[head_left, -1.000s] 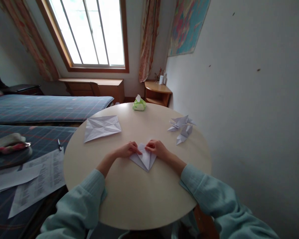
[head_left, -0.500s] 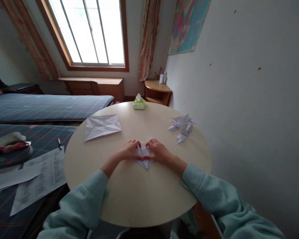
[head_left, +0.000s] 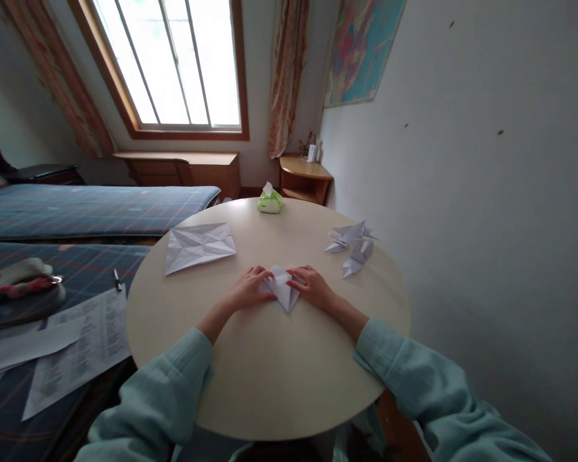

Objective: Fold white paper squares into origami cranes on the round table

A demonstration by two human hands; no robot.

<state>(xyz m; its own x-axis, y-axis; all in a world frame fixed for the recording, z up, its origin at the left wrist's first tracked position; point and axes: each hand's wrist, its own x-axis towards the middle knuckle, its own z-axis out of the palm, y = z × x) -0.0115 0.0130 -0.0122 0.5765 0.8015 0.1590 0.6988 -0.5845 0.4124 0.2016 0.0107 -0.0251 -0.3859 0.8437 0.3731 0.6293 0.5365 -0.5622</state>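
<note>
1. I see my left hand lying on the round table, a little beyond its middle. The fingers are bent, and their tips press on the left side of the folded paper.
2. My right hand mirrors it from the other side. Its fingers are curled over the right side of the same paper and hold it down against the tabletop.
3. The folded paper is white and lies flat between the two hands. Its pointed tip aims at the near edge of the table, and its upper part is partly covered by my fingertips.
4. I cannot tell whether either thumb is tucked under a flap; the fingers hide that.
5. A creased sheet lies opened out toward the left edge of the table, well apart from my left hand.
6. Two folded paper figures sit close together near the right edge, beyond my right hand and apart from it.
7. A green tissue pack stands at the far edge, with a white tissue sticking out of its top.
8. Off the table, to the left, printed pages and a pen lie on a plaid bed cover.
</note>
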